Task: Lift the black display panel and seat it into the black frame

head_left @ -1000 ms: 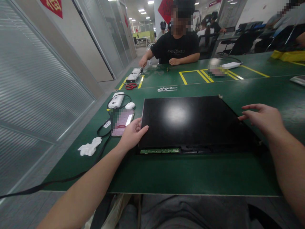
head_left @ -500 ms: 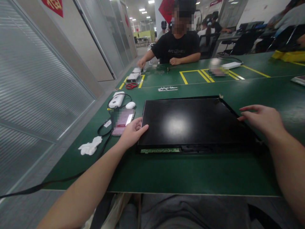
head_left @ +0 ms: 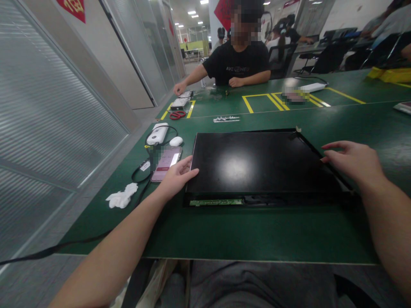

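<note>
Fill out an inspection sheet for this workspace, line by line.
Surface: green table, yellow tape markings toward the far side.
Job's things: black panel, green circuit strip exposed along its near edge.
Clutter: phone, crumpled white item, red scissors.
Hands: left hand at the panel's left edge, thumb on top; right hand by the right edge, contact unclear.
Cables: black cord crossing the table's left edge.
Surroundings: person across the table.

As I observed, the panel [head_left: 257, 162] lay on the table [head_left: 257, 235]. With the far side as 12 o'clock, the phone [head_left: 165, 166] lay at the panel's 9, the tissue [head_left: 122, 196] at 8, the scissors [head_left: 177, 115] at 10, and the strips [head_left: 226, 120] at 11.
</note>
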The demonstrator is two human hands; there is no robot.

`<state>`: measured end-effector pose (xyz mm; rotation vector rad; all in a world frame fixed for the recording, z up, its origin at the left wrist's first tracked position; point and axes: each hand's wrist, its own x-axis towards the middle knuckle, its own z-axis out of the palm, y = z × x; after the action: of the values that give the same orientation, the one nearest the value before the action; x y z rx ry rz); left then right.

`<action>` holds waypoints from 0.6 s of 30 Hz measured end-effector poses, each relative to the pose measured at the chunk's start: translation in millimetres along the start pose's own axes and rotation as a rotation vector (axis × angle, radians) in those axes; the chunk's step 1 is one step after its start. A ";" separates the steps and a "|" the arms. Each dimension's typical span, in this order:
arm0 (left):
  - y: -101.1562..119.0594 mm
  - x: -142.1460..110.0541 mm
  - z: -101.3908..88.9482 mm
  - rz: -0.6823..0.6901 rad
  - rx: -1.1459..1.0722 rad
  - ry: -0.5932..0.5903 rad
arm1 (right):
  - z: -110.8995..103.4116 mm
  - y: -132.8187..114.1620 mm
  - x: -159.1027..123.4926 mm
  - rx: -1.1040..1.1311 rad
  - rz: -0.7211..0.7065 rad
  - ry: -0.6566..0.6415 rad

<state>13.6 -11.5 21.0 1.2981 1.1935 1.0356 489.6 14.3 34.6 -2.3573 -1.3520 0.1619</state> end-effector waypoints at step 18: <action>-2.2 0.8 -1.4 -0.036 0.013 -0.057 | 3.3 5.1 4.1 -0.048 -0.083 0.007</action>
<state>12.1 -10.6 18.9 1.3032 1.1781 0.9605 494.8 16.6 29.9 -2.3340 -1.4630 0.0982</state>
